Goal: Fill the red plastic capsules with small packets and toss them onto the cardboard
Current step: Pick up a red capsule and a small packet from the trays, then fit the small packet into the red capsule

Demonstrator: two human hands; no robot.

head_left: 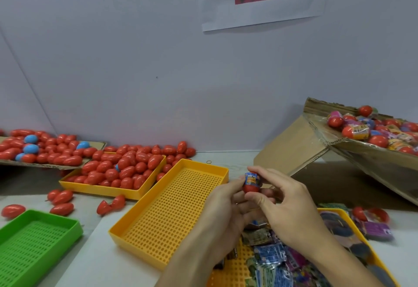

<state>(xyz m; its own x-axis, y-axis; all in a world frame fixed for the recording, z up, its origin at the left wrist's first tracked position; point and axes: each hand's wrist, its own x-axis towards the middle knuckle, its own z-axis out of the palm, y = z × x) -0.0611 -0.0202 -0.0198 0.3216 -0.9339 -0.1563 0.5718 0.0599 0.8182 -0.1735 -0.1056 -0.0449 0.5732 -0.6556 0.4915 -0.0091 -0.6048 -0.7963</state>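
capsule [251, 188]: centre, half open, packet [252, 179] sticking out
left hand [222, 200]: fingers curled round capsule base
right hand [287, 203]: fingertips pinching packet top
done: many filled on left cardboard [95, 145]
left: close, toss

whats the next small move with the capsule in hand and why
Probably press the packet fully down into the red capsule half. The left hand and right hand both pinch it, and the packet sticks out above the rim, so no cap could close over it yet.
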